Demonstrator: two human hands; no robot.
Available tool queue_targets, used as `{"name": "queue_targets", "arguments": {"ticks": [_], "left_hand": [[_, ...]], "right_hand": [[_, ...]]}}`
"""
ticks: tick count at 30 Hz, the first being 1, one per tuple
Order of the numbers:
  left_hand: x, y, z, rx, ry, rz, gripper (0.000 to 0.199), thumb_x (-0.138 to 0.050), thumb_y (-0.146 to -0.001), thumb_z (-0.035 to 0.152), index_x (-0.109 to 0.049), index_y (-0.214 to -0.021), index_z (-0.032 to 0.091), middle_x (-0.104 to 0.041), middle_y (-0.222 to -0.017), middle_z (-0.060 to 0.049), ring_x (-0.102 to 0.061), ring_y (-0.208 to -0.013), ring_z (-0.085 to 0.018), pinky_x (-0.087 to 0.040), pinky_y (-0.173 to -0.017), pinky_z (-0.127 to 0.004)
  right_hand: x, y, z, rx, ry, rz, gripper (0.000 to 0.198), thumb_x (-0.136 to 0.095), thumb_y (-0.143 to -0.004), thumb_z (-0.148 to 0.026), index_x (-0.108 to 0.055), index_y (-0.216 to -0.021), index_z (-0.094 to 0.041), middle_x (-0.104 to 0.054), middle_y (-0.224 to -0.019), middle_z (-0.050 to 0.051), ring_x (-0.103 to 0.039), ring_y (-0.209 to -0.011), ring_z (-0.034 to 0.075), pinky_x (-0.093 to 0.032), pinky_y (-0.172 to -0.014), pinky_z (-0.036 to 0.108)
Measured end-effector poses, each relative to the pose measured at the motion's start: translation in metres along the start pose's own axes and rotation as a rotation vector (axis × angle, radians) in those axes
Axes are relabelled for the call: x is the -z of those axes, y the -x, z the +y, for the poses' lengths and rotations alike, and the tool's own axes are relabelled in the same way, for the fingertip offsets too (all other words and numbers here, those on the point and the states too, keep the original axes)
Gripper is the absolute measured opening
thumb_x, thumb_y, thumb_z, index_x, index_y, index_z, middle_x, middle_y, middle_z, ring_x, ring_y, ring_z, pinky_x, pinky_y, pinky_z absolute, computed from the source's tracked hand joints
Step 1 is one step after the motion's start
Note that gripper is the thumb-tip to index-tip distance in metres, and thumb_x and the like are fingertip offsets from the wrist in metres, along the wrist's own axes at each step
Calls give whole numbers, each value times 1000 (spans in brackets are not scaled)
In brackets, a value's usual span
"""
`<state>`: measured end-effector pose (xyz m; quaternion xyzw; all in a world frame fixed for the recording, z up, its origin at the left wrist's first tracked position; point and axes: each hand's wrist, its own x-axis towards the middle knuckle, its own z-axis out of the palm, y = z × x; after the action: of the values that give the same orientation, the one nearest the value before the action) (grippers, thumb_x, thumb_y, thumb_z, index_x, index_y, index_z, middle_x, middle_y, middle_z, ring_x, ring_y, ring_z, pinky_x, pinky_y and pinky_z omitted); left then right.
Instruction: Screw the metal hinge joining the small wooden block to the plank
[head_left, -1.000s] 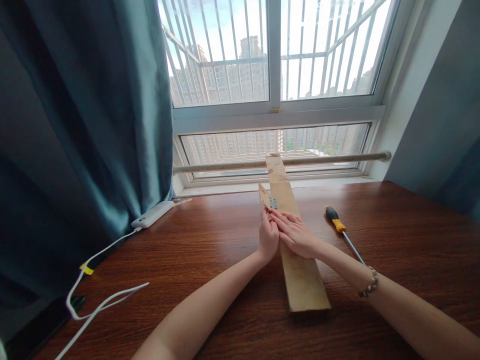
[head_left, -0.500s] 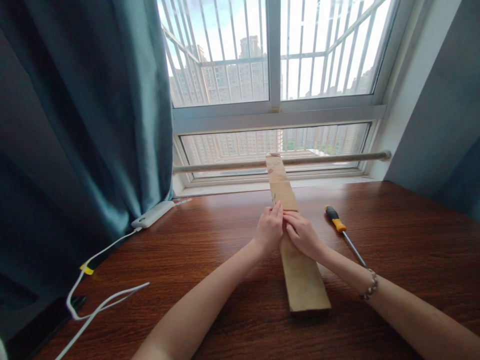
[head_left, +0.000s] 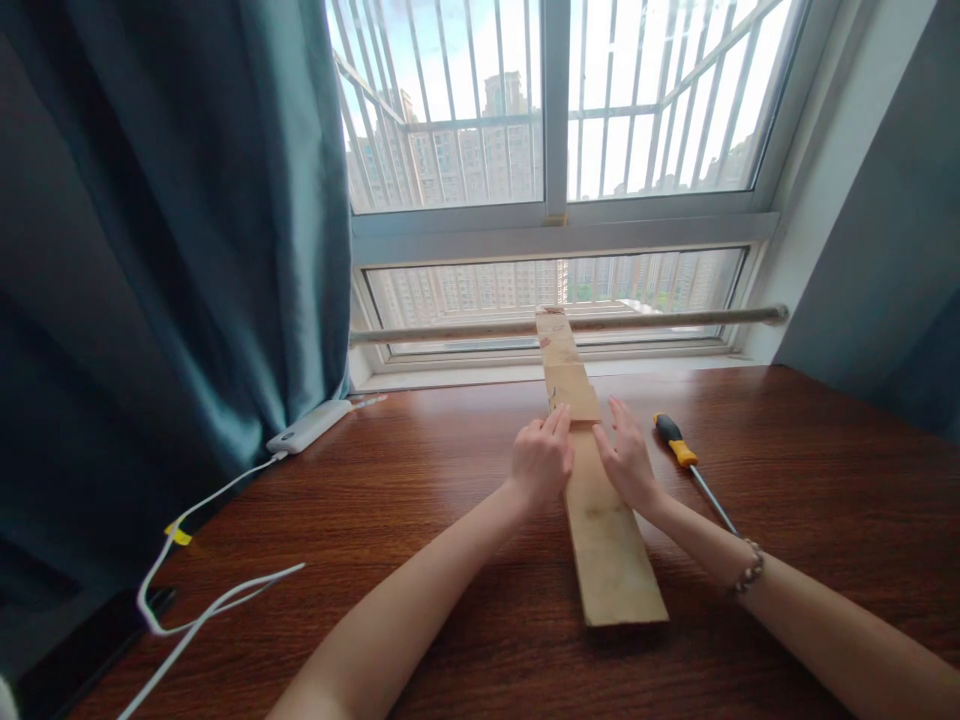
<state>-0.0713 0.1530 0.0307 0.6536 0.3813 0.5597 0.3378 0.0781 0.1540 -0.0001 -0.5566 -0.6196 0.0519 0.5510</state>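
A long pale wooden board (head_left: 611,560) lies lengthwise on the table, its near end toward me. Across its middle runs a seam, where a second wooden piece (head_left: 571,393) begins and stretches toward the window. My left hand (head_left: 541,455) is closed over the board's left edge at this seam, fingertips on the wood. At the right edge, my right hand (head_left: 630,460) has its fingers stretched out and apart, holding nothing; whether it touches the board I cannot tell. A screwdriver (head_left: 675,440) with a black and yellow handle lies right of my right hand.
The brown table (head_left: 450,440) reaches to the window sill. A horizontal pipe (head_left: 675,319) crosses in front of the window. On the left are a white power strip (head_left: 309,428), a white cable (head_left: 214,608) and a dark blue curtain (head_left: 247,200).
My right hand has moved off the middle of the board to its right edge and its fingers have spread. My left hand stays at the seam. The view has shifted slightly.
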Motion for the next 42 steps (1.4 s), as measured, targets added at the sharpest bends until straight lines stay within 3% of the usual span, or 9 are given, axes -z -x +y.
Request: {"name": "queue_targets", "arguments": {"ticks": [2, 6, 9, 12, 19, 28, 34, 39, 42], "left_hand": [[1, 2, -3, -61, -70, 30, 46, -67, -62, 10, -65, -106, 25, -60, -117, -11, -50, -111, -32, -28, -105, -43], [-3, 4, -24, -101, -91, 183, 49, -68, -67, 19, -57, -114, 24, -52, -123, -12, -47, -114, -31, -31, -102, -41], [-13, 3, -43, 88, 15, 241, 46, -69, -68, 22, -55, -112, 19, -53, -117, -14, -54, -101, -27, -40, -93, -41], [-21, 4, -50, 215, 221, 132, 42, -70, -66, 19, -58, -105, 18, -58, -110, -13, -57, -94, -24, -45, -83, -37], [-21, 11, -39, 174, 387, 58, 41, -70, -68, 20, -62, -108, 18, -64, -111, -11, -59, -100, -25, -48, -79, -32], [-17, 5, -35, 115, 405, -174, 59, -66, -74, 40, -54, -127, 18, -55, -130, -10, -46, -121, -30, -39, -99, -42], [-32, 7, -20, 141, 335, -399, 74, -62, -75, 54, -41, -138, 21, -39, -144, -9, -34, -131, -31, -29, -106, -46], [-77, 14, -9, -7, 100, -549, 117, -79, -51, 55, -20, -146, 20, -30, -148, -15, -27, -134, -33, -20, -110, -49], [-113, 11, -1, -83, -2, -595, 123, -79, -45, 60, -21, -146, 19, -33, -146, -17, -27, -133, -36, -20, -109, -50]], "right_hand": [[-1, -1, 2, -207, -91, -12, 57, -45, -83, -40, -41, -131, -10, -49, -130, 20, -52, -113, 29, -43, -95, 47], [2, -1, 0, -470, -354, -264, 47, -46, -82, -50, -57, -107, -13, -66, -101, 15, -63, -95, 28, -53, -78, 38], [5, -1, -3, -510, -533, -357, 47, -46, -81, -56, -61, -92, -13, -69, -84, 11, -65, -85, 27, -55, -68, 34], [6, -2, 0, -547, -578, -408, 46, -45, -82, -56, -61, -90, -14, -69, -80, 10, -66, -76, 25, -54, -61, 33], [2, -11, 8, -601, -698, -394, 35, -45, -86, -44, -59, -93, -13, -70, -84, 12, -66, -72, 24, -54, -58, 31], [20, -14, 4, -602, -627, -311, 34, -41, -88, -38, -64, -82, -13, -70, -72, 9, -66, -65, 22, -54, -56, 29], [65, -19, 7, -607, -578, -296, 34, -47, -86, -40, -67, -76, -15, -69, -65, 7, -65, -58, 20, -53, -50, 26], [126, -20, 25, -603, -531, -282, 34, -55, -83, -44, -66, -81, -12, -70, -68, 9, -63, -50, 18, -50, -44, 25], [161, -24, 46, -631, -523, -256, 29, -55, -83, -40, -66, -83, -13, -70, -69, 9, -63, -51, 19, -51, -45, 26]]}}
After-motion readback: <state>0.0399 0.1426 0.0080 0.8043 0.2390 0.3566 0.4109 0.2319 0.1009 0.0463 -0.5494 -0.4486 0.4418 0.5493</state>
